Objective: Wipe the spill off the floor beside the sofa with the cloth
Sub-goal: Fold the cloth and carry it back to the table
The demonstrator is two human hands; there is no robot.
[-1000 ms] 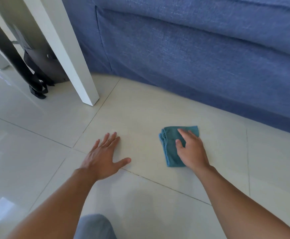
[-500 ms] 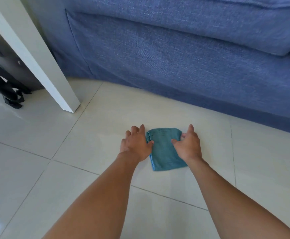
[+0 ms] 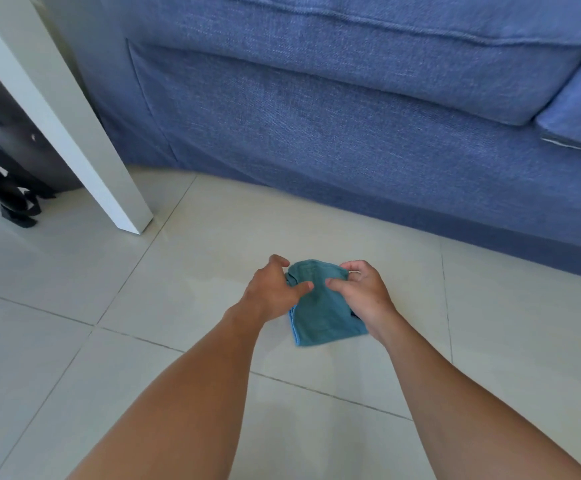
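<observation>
I can read no text, label, brand or number on anything in my view here.

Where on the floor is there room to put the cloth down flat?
Bare tile lies right of the right hand, up to the sofa, and left of the left hand, below the white table leg. Both hands crowd the cloth; a dark bag fills the far left.

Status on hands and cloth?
Left hand and right hand both gripping folded teal cloth on pale tiled floor. No spill discernible. Blue fabric sofa behind; nothing obstructing.
</observation>
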